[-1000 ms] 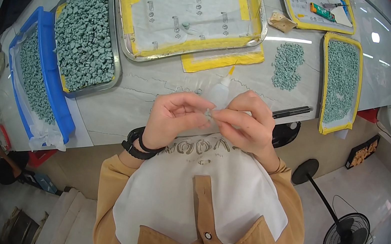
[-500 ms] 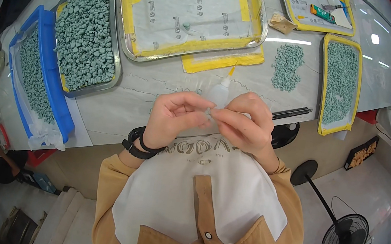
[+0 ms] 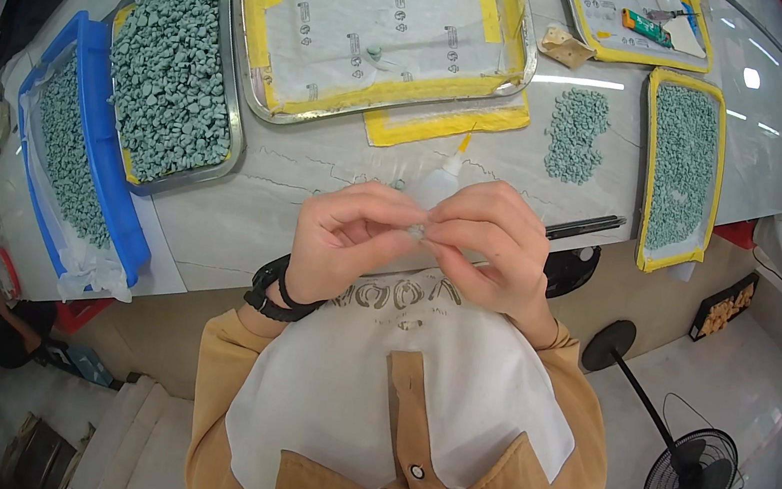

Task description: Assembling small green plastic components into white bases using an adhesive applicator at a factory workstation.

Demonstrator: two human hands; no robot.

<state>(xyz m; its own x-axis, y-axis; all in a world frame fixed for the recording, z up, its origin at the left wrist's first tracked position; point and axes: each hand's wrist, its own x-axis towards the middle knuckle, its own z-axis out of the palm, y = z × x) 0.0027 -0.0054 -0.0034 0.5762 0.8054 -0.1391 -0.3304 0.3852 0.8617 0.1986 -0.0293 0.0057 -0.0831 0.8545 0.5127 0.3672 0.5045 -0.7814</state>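
My left hand and my right hand meet fingertip to fingertip above the table's near edge. Between them they pinch a small pale green stone, mostly hidden by the fingers. A black watch band circles my left wrist. Just beyond the fingers lies a white squeeze bottle with a thin yellow tip, partly covered by my right hand. A few loose green stones lie beside it, to its left.
Green stones fill a metal tray and a blue bin on the left. A large paper-lined tray stands ahead. To the right are a stone pile, a yellow-edged tray and black pens. A fan stands on the floor.
My fingertips have shifted slightly around the small stone, and more of it shows between them. My right fingers have straightened a little. The trays and bottle stay where they were.
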